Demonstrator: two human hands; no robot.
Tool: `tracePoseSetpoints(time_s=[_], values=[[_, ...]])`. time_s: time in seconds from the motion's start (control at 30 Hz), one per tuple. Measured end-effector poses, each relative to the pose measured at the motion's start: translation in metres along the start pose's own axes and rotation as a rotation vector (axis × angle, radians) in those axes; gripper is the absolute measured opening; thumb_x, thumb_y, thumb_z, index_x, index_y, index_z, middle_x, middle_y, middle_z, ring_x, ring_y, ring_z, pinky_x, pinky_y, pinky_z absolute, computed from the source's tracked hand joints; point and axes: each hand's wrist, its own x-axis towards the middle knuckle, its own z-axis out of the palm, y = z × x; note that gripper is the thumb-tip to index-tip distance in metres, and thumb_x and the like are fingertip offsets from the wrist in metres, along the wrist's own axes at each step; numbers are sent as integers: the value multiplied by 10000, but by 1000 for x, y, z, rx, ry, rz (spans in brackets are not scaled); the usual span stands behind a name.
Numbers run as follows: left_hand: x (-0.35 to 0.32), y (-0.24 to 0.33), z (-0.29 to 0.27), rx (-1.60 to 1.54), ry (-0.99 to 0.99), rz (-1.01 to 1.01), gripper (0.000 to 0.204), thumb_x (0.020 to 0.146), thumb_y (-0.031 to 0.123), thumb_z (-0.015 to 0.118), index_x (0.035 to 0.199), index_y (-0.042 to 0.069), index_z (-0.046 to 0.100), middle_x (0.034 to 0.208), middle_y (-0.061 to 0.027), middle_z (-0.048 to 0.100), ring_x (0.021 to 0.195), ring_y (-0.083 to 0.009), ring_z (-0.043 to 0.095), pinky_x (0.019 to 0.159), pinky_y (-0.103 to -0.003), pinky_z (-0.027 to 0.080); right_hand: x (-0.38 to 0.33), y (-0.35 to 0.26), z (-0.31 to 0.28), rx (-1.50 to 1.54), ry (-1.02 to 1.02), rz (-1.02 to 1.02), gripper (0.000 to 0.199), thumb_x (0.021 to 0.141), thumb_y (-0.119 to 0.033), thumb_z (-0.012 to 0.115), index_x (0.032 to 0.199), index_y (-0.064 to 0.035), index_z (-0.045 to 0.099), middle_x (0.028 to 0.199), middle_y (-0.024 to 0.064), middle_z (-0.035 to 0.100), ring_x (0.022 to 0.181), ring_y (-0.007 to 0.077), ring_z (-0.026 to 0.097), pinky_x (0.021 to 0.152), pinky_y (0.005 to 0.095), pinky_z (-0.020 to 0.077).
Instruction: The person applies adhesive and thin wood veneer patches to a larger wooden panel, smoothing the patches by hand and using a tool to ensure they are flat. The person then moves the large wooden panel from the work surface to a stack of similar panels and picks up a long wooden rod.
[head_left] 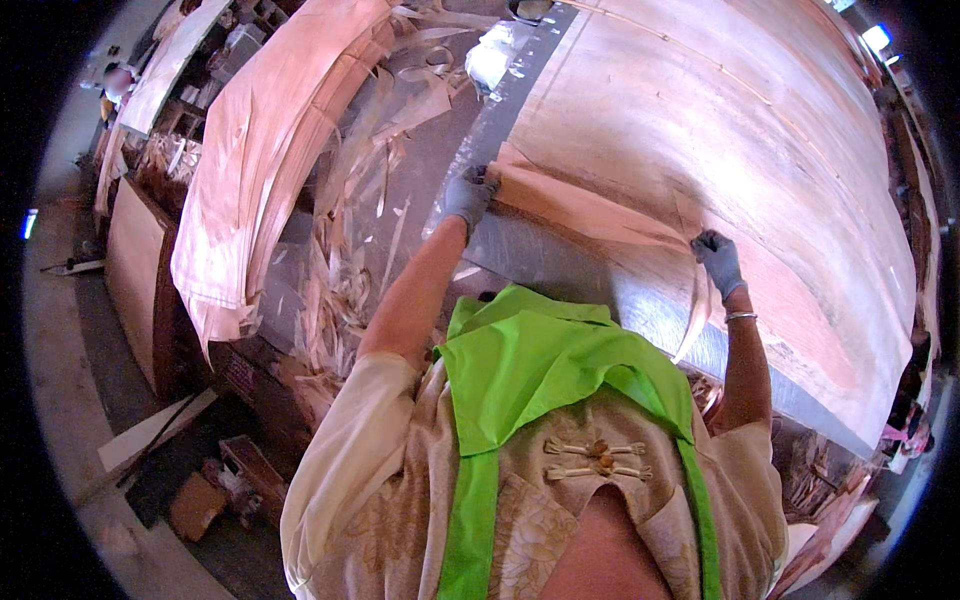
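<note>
A thin, pinkish wood veneer sheet (600,215) lies across a metal table (560,265), its near edge lifted. My left hand (468,195), in a grey glove, grips the sheet's left corner. My right hand (718,262), also gloved and with a bracelet at the wrist, pinches the sheet's near edge further right, where a torn strip hangs down. A larger veneer sheet (720,120) lies flat beyond it on the table.
A tall stack of veneer sheets (255,160) stands to the left. Veneer scraps and strips (350,270) litter the gap beside the table. Wooden boards and boxes (140,270) sit on the floor at left. A person (117,82) stands far off at the upper left.
</note>
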Motion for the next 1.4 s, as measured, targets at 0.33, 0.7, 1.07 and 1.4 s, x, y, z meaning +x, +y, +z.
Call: tracePoseSetpoints(time_s=[0.33, 0.7, 1.07, 1.4], values=[[-23, 31, 1, 460, 79, 23, 602, 737, 230, 687, 1271, 92, 446, 935, -140, 632, 857, -270, 592, 746, -354, 471, -58, 24, 29, 2, 142, -21, 160, 810, -179, 608, 801, -20, 616, 648, 55, 605, 596, 118, 556, 571, 276, 449], [-21, 40, 9, 714, 205, -13, 590, 734, 295, 658, 1268, 170, 439, 1019, -196, 610, 941, -372, 584, 803, -425, 465, -29, -7, 19, -328, 182, -117, 196, 813, -232, 611, 898, -55, 615, 763, 115, 639, 682, 208, 614, 620, 307, 469], [-41, 73, 27, 894, 205, -116, 504, 768, 259, 602, 1240, 177, 444, 979, -171, 622, 915, -327, 599, 735, -440, 467, 11, 0, 21, -582, 161, 7, 292, 808, -400, 561, 950, -153, 623, 890, 135, 639, 847, 335, 603, 694, 417, 479], [-25, 2, 66, 1320, -26, 599, 511, 827, 404, 495, 1231, 93, 468, 1318, -174, 388, 1230, -356, 341, 1029, -452, 255, 20, 3, 28, -641, 128, 0, 341, 810, -445, 537, 938, -139, 616, 888, 148, 636, 841, 354, 599, 692, 440, 474]])
